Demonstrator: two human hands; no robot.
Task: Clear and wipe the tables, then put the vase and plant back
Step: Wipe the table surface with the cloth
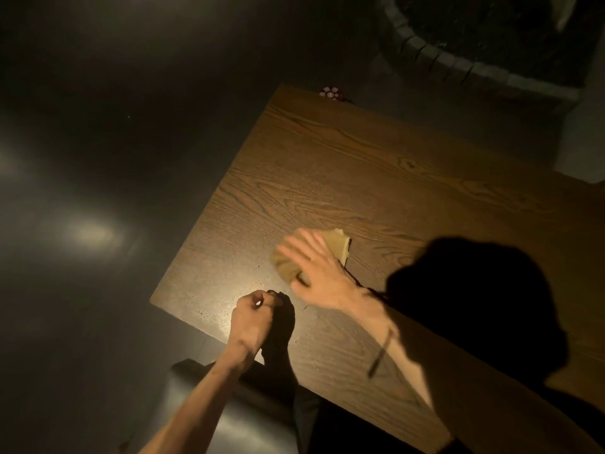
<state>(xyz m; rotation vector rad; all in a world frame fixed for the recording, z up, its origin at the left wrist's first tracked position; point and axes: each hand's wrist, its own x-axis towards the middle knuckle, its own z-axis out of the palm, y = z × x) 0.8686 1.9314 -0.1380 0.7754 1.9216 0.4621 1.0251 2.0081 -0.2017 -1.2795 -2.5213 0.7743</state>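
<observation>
- Dim room, one lamp pool; I take the wooden table (376, 178) as my landmark; everything below is placed from it.
- Cloth (334, 245), tan and folded, lies flat on the table's near-left part, short of the left edge; its long axis runs roughly from the near-left corner toward the table's middle.
- Right hand (314, 273) lies on top of the cloth, fingers spread and straight, palm pressing it down; it is blurred, so I read it as mid-stroke; this is a flat press, not a pinch.
- Left hand (253, 314) sits at the near-left corner of the table, curled into a fist; something small glints between the fingers, but I cannot tell what, nor whether it really holds anything.
- The relation that matters: unwiped wood lies beyond and to the right of the cloth, toward the far end of the table; the right hand is already on the cloth, the left hand is close beside it but off it; I judge the next stroke belongs to the right hand.
- Vase and plant: neither stands on the table; a small red-and-white thing (331, 92) peeks past the far edge, too small to name; a dark round shape with a ribbed rim (458, 65) lies beyond the far-right corner, possibly a planter, uncertain.
- Stage, by my judgement: wiping in progress, putting back not yet begun.
</observation>
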